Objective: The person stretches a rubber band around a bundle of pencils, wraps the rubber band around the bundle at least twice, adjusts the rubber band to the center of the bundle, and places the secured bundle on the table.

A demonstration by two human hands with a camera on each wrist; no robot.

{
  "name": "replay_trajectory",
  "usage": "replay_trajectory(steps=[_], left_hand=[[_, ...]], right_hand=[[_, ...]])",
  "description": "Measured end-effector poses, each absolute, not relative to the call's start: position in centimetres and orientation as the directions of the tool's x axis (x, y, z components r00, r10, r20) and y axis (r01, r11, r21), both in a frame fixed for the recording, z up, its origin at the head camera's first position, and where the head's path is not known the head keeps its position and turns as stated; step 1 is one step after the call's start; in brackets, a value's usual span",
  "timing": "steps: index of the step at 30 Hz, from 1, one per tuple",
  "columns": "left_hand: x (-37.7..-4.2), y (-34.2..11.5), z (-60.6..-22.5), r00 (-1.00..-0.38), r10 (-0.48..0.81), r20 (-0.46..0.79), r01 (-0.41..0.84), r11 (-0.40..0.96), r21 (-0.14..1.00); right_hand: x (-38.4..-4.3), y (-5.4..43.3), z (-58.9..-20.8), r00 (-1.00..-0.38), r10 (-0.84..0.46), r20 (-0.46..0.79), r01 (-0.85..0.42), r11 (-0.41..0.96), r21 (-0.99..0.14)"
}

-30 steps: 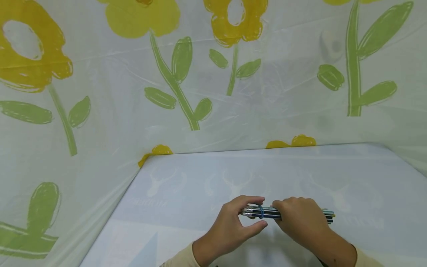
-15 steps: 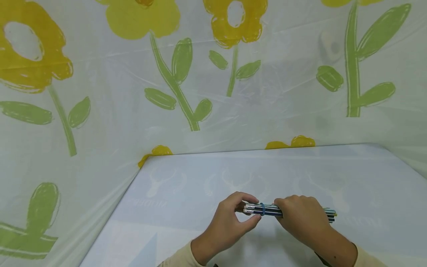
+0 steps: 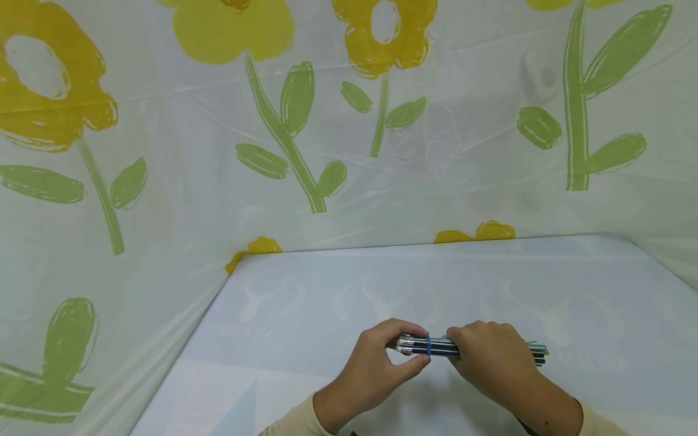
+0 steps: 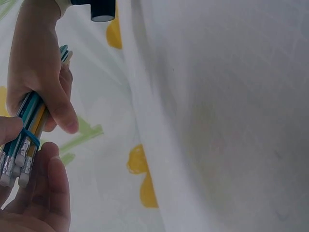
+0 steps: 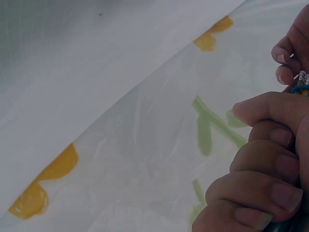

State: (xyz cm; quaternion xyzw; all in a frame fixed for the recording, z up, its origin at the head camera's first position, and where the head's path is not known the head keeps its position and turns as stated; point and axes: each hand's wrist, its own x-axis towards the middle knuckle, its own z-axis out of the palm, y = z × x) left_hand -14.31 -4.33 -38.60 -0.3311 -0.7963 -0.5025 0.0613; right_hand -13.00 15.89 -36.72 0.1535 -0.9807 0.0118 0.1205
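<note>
My right hand [image 3: 493, 357] grips a bundle of pencils [image 3: 444, 347] round its middle, fingers curled over it. The bundle lies sideways above the table, its eraser ends pointing left. A blue rubber band [image 3: 428, 346] circles it near those ends. Thumb and fingers of my left hand [image 3: 368, 366] pinch at the band from both sides. In the left wrist view, white erasers [image 4: 23, 179] in silver ferrules stick out past the band, and teal, dark and yellow barrels show. Curled right fingers [image 5: 260, 174] hide most of the bundle in the right wrist view.
A pale table [image 3: 305, 290] with faint antler prints spreads below the hands. Behind it and to the left hangs a white sheet [image 3: 180, 181] printed with yellow flowers and green stems, meeting the table's far edge.
My left thumb and fingers have closed in from a wider spread to the band. The bundle rose slightly, then came back down; the right hand keeps its grip.
</note>
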Motion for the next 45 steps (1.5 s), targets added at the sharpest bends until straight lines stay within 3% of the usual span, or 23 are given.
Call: replay_trajectory(steps=[45], left_hand=[[-13.73, -3.83, -38.95, -0.734, 0.508, 0.450, 0.612, 0.208, 0.763]], right_hand=[[-12.45, 15.39, -37.43, -0.894, -0.344, 0.288, -0.349, 0.936, 0.033]])
